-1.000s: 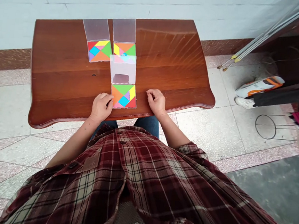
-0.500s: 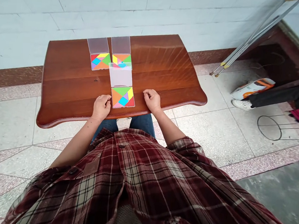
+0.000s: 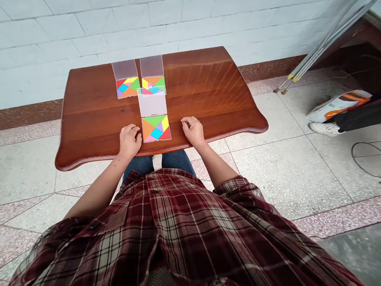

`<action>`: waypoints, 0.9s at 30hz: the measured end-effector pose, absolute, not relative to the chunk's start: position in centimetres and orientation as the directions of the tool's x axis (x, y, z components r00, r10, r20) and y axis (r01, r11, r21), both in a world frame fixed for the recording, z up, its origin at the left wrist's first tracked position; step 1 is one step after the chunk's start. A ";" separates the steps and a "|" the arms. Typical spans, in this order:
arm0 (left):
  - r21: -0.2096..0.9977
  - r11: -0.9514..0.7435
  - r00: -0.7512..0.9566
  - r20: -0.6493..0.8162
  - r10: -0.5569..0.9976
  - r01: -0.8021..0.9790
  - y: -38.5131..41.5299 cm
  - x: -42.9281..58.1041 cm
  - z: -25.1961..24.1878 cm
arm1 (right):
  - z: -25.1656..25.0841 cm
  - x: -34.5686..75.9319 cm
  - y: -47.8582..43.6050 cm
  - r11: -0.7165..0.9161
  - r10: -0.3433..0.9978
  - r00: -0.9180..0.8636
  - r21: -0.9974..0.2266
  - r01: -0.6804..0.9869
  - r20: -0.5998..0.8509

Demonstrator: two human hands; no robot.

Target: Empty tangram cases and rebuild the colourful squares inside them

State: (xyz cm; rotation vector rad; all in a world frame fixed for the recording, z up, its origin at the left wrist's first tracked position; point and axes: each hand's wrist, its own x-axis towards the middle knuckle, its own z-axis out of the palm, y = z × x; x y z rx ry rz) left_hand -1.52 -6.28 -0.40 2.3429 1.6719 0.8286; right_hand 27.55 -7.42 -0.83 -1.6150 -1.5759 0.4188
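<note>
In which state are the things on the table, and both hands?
Near tangram case: open, filled with pieces.
Far left tangram case: open, filled.
Far right tangram case: open, pieces inside, front overlapped by the near case.
Left hand: loosely curled, holding nothing visible.
Right hand: loosely curled, holding nothing visible.

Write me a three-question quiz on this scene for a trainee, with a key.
1. Count: how many tangram sets lie on the table?
2. True or false: the front set lies between the left hand and the right hand.
3. Choose: which colour fills the front set's near right corner? A green, B yellow, C red.

Key: 1. Three. 2. True. 3. C.
</note>
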 end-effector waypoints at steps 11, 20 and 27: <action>0.835 -0.158 -0.051 0.217 0.975 0.527 2.6 1.0 -1.6 | -0.6 27.5 -8.8 0.132 0.952 0.136 -0.766 0.629 0.275; 0.808 -0.253 0.015 0.290 0.957 0.531 1.9 1.8 -2.0 | 0.6 27.6 -10.3 0.074 0.974 0.099 -0.703 0.707 0.202; 0.826 -0.260 -0.026 0.314 0.949 0.500 1.3 2.3 -1.5 | 1.2 27.0 -9.7 0.022 0.977 0.130 -0.685 0.728 0.169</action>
